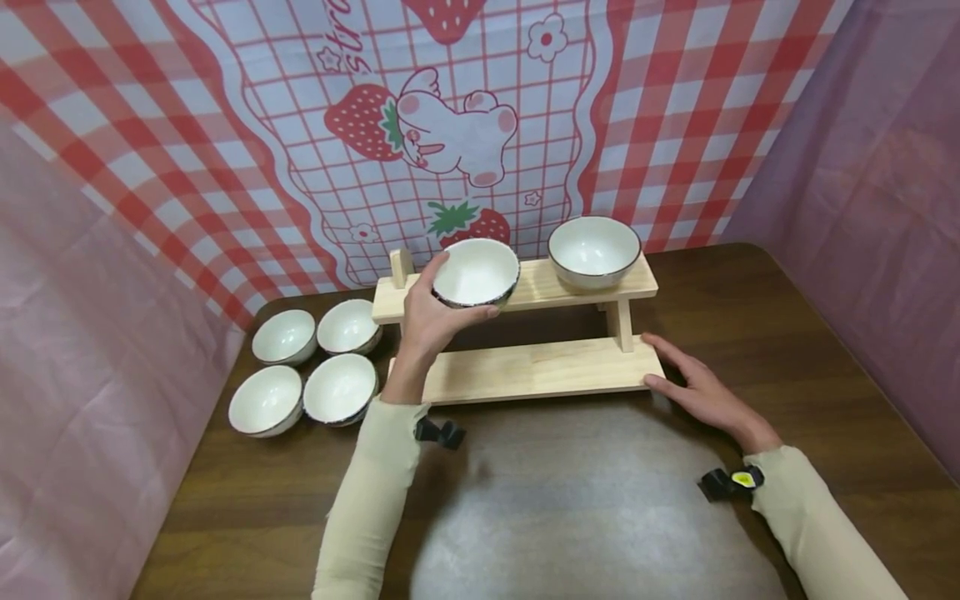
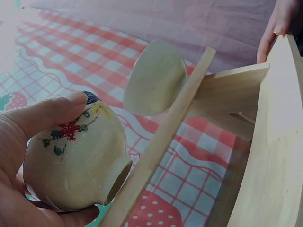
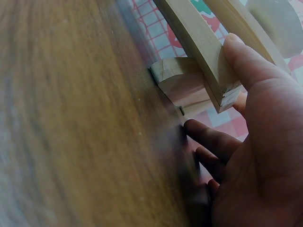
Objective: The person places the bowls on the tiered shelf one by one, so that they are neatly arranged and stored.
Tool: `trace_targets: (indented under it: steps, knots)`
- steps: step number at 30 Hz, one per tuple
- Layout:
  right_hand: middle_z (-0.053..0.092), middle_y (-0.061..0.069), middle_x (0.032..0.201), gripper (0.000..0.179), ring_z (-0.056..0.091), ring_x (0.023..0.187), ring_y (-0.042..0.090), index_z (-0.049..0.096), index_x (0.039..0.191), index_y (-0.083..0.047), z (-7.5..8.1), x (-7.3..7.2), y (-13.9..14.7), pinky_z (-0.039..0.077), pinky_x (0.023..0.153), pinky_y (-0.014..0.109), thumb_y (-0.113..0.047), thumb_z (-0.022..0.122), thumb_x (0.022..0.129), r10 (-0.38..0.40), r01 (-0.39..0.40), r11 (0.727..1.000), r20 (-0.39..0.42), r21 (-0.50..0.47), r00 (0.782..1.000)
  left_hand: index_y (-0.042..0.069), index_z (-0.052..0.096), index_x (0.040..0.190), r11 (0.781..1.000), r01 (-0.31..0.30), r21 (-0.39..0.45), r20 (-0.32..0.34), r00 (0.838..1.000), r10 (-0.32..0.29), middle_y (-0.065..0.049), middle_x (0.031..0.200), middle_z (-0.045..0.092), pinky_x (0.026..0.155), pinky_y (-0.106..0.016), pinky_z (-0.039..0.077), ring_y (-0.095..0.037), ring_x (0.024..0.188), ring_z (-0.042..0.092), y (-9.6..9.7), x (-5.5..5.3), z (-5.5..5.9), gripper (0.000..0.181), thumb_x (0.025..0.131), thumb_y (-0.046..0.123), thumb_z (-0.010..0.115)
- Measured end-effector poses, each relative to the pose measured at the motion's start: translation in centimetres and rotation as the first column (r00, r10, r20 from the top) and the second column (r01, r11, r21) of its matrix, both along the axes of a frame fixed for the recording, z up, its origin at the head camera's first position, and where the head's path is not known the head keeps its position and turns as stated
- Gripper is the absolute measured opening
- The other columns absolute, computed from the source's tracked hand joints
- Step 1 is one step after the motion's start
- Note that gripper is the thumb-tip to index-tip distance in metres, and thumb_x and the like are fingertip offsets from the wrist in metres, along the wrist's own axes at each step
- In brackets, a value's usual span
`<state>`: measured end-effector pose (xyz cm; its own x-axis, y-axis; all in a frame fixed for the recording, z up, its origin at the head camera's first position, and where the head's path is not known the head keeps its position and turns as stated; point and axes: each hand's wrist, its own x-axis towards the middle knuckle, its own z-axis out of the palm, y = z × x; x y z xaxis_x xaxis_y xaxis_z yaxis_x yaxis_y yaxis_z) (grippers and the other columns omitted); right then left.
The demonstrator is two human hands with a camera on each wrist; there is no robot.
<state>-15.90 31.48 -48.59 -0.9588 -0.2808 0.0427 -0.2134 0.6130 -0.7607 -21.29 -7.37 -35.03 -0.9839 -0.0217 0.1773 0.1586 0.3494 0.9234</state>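
My left hand (image 1: 435,321) holds a white bowl (image 1: 477,273) upright, thumb at its near side and fingers round its left. Red and yellow flowers decorate the outside of this floral bowl (image 2: 78,156) in the left wrist view, and its foot is close over the upper board's edge. A two-tier wooden rack (image 1: 540,367) stands on the table. On the right end of its upper board sits another white bowl (image 1: 594,250) with a dark rim. My right hand (image 1: 701,392) grips the right end of the lower board (image 3: 213,71), thumb and fingers on opposite edges.
Several white bowls (image 1: 341,387) stand grouped on the brown table (image 1: 225,508), left of the rack. Behind the rack hangs a red-and-white checked cloth (image 1: 667,125) with strawberries. Pink curtains (image 1: 862,208) flank both sides.
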Motion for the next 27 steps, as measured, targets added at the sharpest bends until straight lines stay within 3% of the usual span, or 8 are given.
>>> trace_targets:
  steps: [9,16,21,27]
  knots:
    - [0.031,0.019,0.163,0.071,0.030,0.145,0.045,0.026,0.160,-0.018,-0.2,-0.2,0.0,0.029,0.111,0.066,-0.026,0.062,0.099,0.008,-0.008,1.000,0.009,-0.021,1.000,0.014,0.046,0.149,1.000,0.018,-0.016,-0.029,0.999,-0.019,-0.016,0.146,0.053,0.110,-0.048,0.046,-0.033,0.130,0.054,0.9,-1.1,-0.2,0.101,0.061,0.019,0.095]
    - [0.031,0.019,0.163,0.071,0.030,0.146,0.044,0.027,0.159,-0.018,-0.1,-0.1,0.1,0.029,0.111,0.067,-0.027,0.063,0.099,-0.004,0.004,1.000,0.016,-0.022,1.000,0.015,0.045,0.150,1.000,0.027,-0.012,-0.014,1.000,-0.027,-0.016,0.148,0.051,0.110,-0.049,0.047,-0.033,0.131,0.053,1.7,-1.6,-0.3,0.100,0.063,0.021,0.095]
    - [0.031,0.017,0.163,0.070,0.031,0.146,0.039,0.026,0.160,-0.020,-0.1,-0.1,0.1,0.031,0.112,0.056,-0.027,0.062,0.100,0.004,-0.003,1.000,0.011,-0.015,1.000,0.013,0.045,0.150,0.999,0.019,-0.034,-0.009,1.000,-0.019,-0.015,0.148,0.051,0.110,-0.048,0.046,-0.033,0.132,0.052,2.1,-1.9,-0.3,0.100,0.063,0.022,0.095]
    - [0.033,0.015,0.163,0.069,0.032,0.147,0.026,0.028,0.159,-0.021,-0.1,0.0,0.1,0.030,0.109,0.019,-0.026,0.062,0.099,0.007,-0.007,1.000,-0.013,-0.008,1.000,0.012,0.046,0.149,1.000,0.027,-0.012,-0.013,1.000,-0.027,-0.015,0.148,0.052,0.110,-0.047,0.047,-0.033,0.131,0.054,2.5,-2.3,-0.4,0.100,0.062,0.021,0.095]
